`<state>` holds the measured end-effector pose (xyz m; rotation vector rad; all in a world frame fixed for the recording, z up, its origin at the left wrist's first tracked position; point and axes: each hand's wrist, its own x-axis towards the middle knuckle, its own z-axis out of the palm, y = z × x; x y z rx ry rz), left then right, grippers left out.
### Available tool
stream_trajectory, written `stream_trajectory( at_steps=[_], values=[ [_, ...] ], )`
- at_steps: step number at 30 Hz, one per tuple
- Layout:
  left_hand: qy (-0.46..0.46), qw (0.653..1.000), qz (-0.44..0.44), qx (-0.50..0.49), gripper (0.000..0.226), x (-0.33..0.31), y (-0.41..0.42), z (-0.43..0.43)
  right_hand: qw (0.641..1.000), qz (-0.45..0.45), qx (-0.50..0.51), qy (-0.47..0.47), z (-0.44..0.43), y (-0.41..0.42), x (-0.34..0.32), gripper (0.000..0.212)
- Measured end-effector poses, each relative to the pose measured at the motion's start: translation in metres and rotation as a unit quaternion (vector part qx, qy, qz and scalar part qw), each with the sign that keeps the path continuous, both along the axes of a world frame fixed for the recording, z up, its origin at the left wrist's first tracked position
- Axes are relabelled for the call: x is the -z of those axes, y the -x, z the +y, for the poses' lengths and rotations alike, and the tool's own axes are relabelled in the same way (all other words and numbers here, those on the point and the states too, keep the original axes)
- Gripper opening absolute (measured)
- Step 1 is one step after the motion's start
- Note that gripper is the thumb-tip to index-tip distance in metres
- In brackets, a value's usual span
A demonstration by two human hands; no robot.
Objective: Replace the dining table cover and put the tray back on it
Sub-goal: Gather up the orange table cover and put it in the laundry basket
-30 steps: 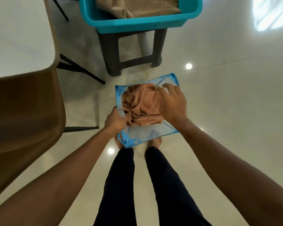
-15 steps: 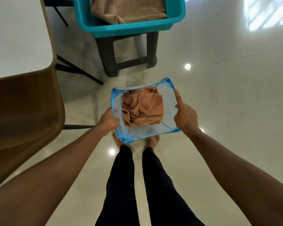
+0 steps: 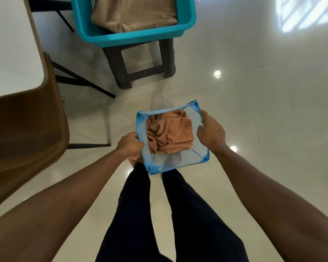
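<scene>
Blue mesh basket, right hand now gripping rim

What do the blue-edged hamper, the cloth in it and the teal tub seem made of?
The mesh hamper looks like sheer netting with blue fabric binding; its wall is see-through. The orange-brown cloth: soft matte textile, perhaps microfibre, crumpled in folds. The teal tub: likely moulded plastic, smooth, slight sheen, uniform colour.

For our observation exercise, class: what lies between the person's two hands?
In the head view, a blue mesh basket holding a crumpled orange cloth; left hand and right hand grip its opposite rims.
</scene>
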<state>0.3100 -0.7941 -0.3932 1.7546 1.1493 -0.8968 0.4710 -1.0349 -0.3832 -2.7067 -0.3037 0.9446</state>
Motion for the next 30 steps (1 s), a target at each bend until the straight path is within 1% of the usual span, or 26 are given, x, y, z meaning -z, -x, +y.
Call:
stream_trajectory(
  at_steps=[2,4,6,8,9,11,13,16,19,21,24,25,27,28,29,30],
  values=[
    [-0.018,1.0,0.008,-0.003,0.018,-0.016,-0.005,0.012,1.0,-0.013,-0.002,-0.006,0.009,-0.009,-0.009,0.045],
    [-0.037,0.999,0.003,0.001,0.015,-0.034,-0.015,0.024,0.999,-0.024,0.013,-0.046,0.024,-0.021,-0.024,0.035],
    [-0.066,0.997,-0.047,0.008,0.015,-0.059,-0.037,0.038,0.992,-0.013,0.053,-0.117,0.042,-0.036,-0.046,0.029],
    [-0.084,0.99,-0.109,-0.014,0.012,-0.09,-0.068,0.054,0.98,0.044,0.087,-0.171,0.064,-0.056,-0.073,0.026],
    [-0.083,0.987,-0.135,-0.026,0.01,-0.102,-0.082,0.061,0.977,0.069,0.084,-0.182,0.073,-0.064,-0.082,0.025],
    [-0.104,0.976,-0.191,-0.027,0.007,-0.132,-0.117,0.079,0.977,0.066,0.04,-0.197,0.096,-0.087,-0.101,0.024],
    [-0.143,0.961,-0.238,-0.009,0.005,-0.161,-0.147,0.097,0.978,0.052,-0.012,-0.201,0.118,-0.107,-0.122,0.025],
    [-0.181,0.947,-0.266,0.023,0.01,-0.19,-0.183,0.125,0.974,0.049,-0.06,-0.213,0.152,-0.139,-0.138,0.025],
    [-0.182,0.945,-0.269,0.039,0.015,-0.195,-0.214,0.161,0.976,0.041,-0.076,-0.198,0.194,-0.171,-0.143,0.02],
    [-0.182,0.949,-0.253,0.036,0.015,-0.183,-0.238,0.186,0.98,0.037,-0.081,-0.178,0.223,-0.193,-0.142,0.019],
    [-0.178,0.963,-0.2,0.015,0.019,-0.147,-0.273,0.223,0.99,0.033,-0.057,-0.125,0.263,-0.227,-0.13,0.042],
    [-0.173,0.969,-0.175,0.003,0.027,-0.137,-0.28,0.23,0.993,0.034,-0.039,-0.106,0.272,-0.236,-0.129,0.046],
    [-0.164,0.979,-0.121,-0.005,0.05,-0.114,-0.297,0.241,0.996,0.05,0.01,-0.075,0.285,-0.252,-0.114,0.047],
    [-0.166,0.98,-0.11,-0.011,0.061,-0.11,-0.3,0.237,0.996,0.06,0.033,-0.063,0.283,-0.253,-0.108,0.048],
    [-0.168,0.98,-0.103,-0.021,0.071,-0.094,-0.321,0.251,0.994,0.076,0.059,-0.046,0.301,-0.268,-0.088,0.05],
    [-0.175,0.978,-0.107,-0.021,0.078,-0.092,-0.33,0.249,0.993,0.084,0.075,-0.033,0.302,-0.27,-0.08,0.053]
  ],
)
